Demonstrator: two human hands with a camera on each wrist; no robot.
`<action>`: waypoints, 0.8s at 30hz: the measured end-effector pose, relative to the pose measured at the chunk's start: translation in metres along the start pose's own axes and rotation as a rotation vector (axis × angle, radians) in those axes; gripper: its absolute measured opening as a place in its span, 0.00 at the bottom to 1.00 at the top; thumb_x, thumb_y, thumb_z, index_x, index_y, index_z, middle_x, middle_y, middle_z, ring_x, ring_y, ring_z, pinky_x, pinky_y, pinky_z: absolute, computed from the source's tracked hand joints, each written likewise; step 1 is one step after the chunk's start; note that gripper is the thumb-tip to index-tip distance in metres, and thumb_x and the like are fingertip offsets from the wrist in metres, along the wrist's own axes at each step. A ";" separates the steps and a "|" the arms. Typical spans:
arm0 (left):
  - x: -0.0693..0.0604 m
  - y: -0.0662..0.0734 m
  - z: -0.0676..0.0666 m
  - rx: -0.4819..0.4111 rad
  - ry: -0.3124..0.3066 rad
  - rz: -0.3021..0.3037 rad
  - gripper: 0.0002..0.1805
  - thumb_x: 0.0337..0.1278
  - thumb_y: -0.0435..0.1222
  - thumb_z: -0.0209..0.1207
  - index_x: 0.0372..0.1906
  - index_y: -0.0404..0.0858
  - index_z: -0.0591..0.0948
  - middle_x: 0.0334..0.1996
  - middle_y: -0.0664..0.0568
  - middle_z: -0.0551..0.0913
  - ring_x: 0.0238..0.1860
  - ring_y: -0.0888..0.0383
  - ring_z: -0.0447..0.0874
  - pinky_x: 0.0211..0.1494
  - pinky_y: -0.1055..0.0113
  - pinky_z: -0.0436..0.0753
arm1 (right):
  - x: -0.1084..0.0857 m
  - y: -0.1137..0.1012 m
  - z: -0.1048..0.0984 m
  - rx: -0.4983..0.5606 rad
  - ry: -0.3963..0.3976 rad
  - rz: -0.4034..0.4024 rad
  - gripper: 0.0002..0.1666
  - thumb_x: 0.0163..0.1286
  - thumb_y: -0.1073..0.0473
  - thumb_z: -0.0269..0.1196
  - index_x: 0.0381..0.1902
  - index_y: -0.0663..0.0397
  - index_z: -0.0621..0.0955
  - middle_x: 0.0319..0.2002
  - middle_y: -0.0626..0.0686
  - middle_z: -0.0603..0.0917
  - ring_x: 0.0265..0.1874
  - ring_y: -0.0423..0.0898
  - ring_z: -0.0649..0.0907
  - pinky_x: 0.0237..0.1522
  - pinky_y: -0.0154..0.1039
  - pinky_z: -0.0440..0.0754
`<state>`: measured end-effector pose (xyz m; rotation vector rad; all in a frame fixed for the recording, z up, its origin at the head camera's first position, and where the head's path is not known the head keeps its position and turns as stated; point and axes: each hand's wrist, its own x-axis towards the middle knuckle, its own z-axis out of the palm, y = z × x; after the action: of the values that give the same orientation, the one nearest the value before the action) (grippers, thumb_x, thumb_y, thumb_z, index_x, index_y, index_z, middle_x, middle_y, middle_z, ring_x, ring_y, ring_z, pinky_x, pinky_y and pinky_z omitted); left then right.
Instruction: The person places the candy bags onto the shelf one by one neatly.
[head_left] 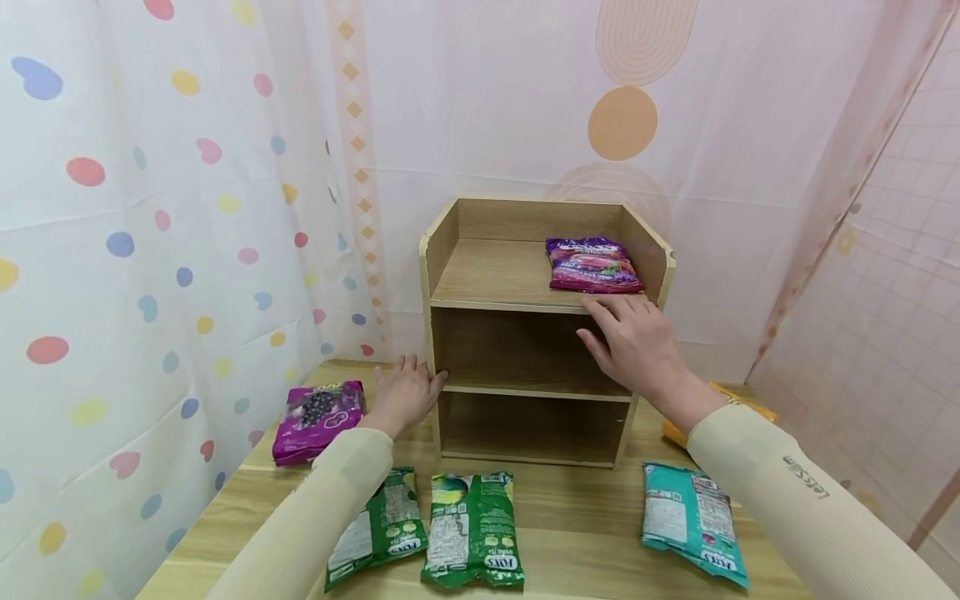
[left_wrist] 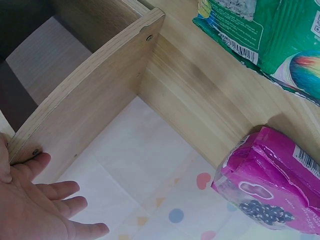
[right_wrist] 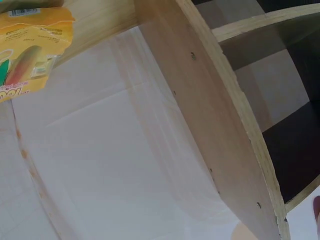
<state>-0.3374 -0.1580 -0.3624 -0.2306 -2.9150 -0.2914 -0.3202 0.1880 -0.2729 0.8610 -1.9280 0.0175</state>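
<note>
A three-level wooden shelf [head_left: 517, 389] stands on the table. A purple candy bag [head_left: 594, 265] lies on the right part of its top board. My left hand [head_left: 405, 396] rests at the shelf's left side panel [left_wrist: 95, 85], the thumb at its front edge and the other fingers spread along the outside. My right hand [head_left: 636, 343] is at the right end of the top board's front edge, just below the purple bag, with its fingers over the edge. It holds nothing. Only a sliver of a fingertip [right_wrist: 317, 205] shows in the right wrist view.
A magenta candy bag [head_left: 318, 421] lies left of the shelf. Two green bags [head_left: 472, 529] lie in front, one partly behind the left sleeve. A teal bag [head_left: 690, 521] lies front right. A yellow bag [right_wrist: 32, 50] is beside the shelf's right side. Patterned curtains [head_left: 487, 100] hang behind.
</note>
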 end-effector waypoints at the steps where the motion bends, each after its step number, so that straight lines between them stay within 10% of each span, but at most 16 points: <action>1: 0.000 0.000 0.000 0.001 0.001 0.000 0.34 0.78 0.53 0.39 0.67 0.27 0.71 0.71 0.32 0.63 0.73 0.35 0.54 0.68 0.28 0.47 | 0.000 0.000 0.000 0.011 0.012 -0.010 0.25 0.67 0.50 0.65 0.56 0.62 0.81 0.47 0.62 0.83 0.44 0.61 0.82 0.49 0.55 0.80; 9: 0.000 0.000 0.001 -0.001 0.004 0.001 0.33 0.78 0.52 0.40 0.66 0.28 0.72 0.69 0.33 0.65 0.73 0.35 0.55 0.68 0.28 0.47 | -0.009 -0.005 -0.001 0.037 0.008 -0.047 0.20 0.67 0.52 0.65 0.49 0.62 0.84 0.39 0.61 0.84 0.35 0.58 0.84 0.39 0.51 0.84; 24: 0.001 0.000 0.001 -0.006 0.006 -0.001 0.34 0.78 0.52 0.39 0.66 0.27 0.72 0.69 0.32 0.65 0.73 0.35 0.55 0.68 0.28 0.47 | -0.036 -0.003 -0.002 -0.051 -0.190 0.172 0.18 0.67 0.51 0.65 0.24 0.57 0.81 0.19 0.53 0.80 0.15 0.51 0.80 0.14 0.44 0.74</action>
<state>-0.3381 -0.1578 -0.3629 -0.2295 -2.9086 -0.3006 -0.3071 0.2064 -0.3013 0.6806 -2.1666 -0.0112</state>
